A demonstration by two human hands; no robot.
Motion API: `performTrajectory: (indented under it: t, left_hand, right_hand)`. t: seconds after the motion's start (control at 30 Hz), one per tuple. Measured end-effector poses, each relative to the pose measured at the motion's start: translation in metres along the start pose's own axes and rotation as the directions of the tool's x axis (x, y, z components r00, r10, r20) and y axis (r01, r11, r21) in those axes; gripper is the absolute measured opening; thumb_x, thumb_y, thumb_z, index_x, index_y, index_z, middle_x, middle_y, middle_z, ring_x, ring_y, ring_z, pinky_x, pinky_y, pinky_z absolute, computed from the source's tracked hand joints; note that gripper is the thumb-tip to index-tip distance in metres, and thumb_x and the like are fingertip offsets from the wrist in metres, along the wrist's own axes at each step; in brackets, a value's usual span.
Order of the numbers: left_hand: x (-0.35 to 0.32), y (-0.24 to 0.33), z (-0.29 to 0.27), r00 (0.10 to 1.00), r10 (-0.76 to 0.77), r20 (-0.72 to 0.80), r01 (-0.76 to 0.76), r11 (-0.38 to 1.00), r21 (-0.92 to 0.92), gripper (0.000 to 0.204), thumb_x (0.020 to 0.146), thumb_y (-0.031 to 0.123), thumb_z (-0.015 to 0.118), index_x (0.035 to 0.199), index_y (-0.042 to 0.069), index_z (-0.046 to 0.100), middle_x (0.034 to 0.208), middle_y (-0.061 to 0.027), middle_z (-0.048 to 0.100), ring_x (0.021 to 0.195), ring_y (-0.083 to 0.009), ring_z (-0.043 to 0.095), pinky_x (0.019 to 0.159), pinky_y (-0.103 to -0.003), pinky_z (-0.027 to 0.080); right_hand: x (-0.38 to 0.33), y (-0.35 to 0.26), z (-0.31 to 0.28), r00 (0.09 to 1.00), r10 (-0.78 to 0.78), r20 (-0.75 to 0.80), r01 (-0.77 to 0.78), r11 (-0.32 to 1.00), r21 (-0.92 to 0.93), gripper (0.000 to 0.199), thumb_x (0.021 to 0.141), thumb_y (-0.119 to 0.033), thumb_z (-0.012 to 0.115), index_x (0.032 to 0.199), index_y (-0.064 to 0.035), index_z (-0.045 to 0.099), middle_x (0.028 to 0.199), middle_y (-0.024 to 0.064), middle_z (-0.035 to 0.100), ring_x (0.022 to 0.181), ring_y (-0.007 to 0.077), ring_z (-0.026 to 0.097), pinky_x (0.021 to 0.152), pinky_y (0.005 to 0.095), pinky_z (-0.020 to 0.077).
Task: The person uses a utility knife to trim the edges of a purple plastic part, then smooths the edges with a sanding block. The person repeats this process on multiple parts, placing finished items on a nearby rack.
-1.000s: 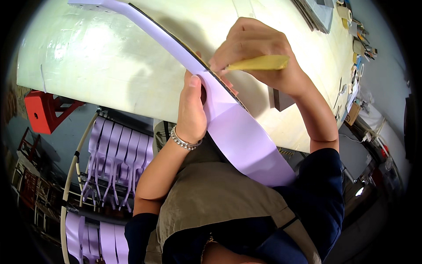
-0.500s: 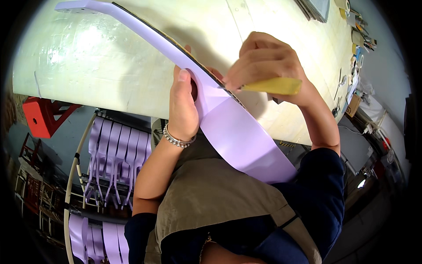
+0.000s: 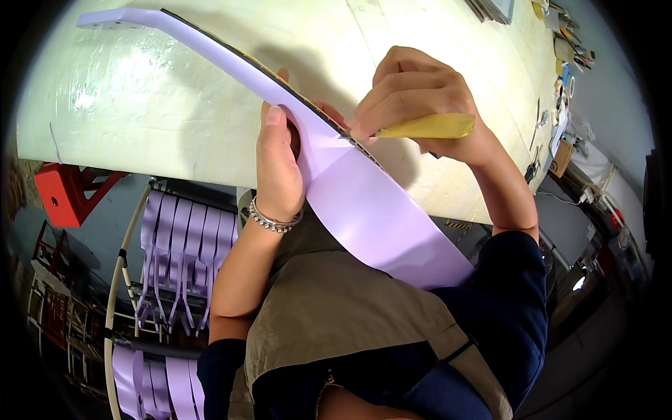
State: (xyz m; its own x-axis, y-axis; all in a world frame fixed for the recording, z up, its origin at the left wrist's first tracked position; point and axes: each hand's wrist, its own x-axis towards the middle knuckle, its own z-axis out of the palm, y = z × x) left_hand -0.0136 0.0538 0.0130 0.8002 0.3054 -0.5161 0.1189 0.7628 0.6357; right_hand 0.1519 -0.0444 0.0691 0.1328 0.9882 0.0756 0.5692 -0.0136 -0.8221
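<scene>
The lilac guitar-shaped instrument [image 3: 378, 217] slants over the near edge of the pale, shiny bench [image 3: 140, 105], its body against the olive-brown cloth apron [image 3: 336, 301], apparently for support. The left hand [image 3: 280, 164] has its grip curled round the neck's base, thumb on the near side, likely steadying it. The right hand's [image 3: 420, 101] grip is pinched closed on a slim tool with a flat yellow handle [image 3: 430, 127], tip at the instrument's dark edge; contact is unclear. Bench surface extends beyond the neck; racked lilac instruments [image 3: 183, 238] limit room leftward.
</scene>
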Motion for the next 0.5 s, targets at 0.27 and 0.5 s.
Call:
performTrajectory:
  t: [0.27,0.5]
  left_hand:
    - [0.0,-0.001,0.0,1.0,0.014,0.011,-0.014,0.999,0.03,0.068,0.094,0.046,0.023,0.141,-0.001,0.01,0.094,-0.0185,0.057,0.085,-0.0259,0.06,0.079,-0.037,0.048]
    - [-0.001,0.0,-0.001,0.986,0.126,0.106,-0.139,0.982,0.127,0.087,0.08,0.003,0.064,0.138,-0.007,0.0,0.094,-0.0142,0.055,0.083,-0.0226,0.062,0.076,-0.034,0.052]
  right_hand:
    - [-0.011,0.007,-0.005,0.995,0.095,-0.042,-0.083,0.971,0.226,0.008,0.078,-0.013,0.067,0.081,-0.0051,0.068,0.08,0.0075,0.065,0.073,0.0186,0.056,0.06,0.027,0.0437]
    - [-0.048,0.043,-0.023,0.488,0.782,-0.389,-0.816,0.566,0.114,0.052,0.085,-0.034,0.064,0.118,0.0022,0.048,0.08,0.0128,0.065,0.067,0.0161,0.054,0.062,0.0286,0.0453]
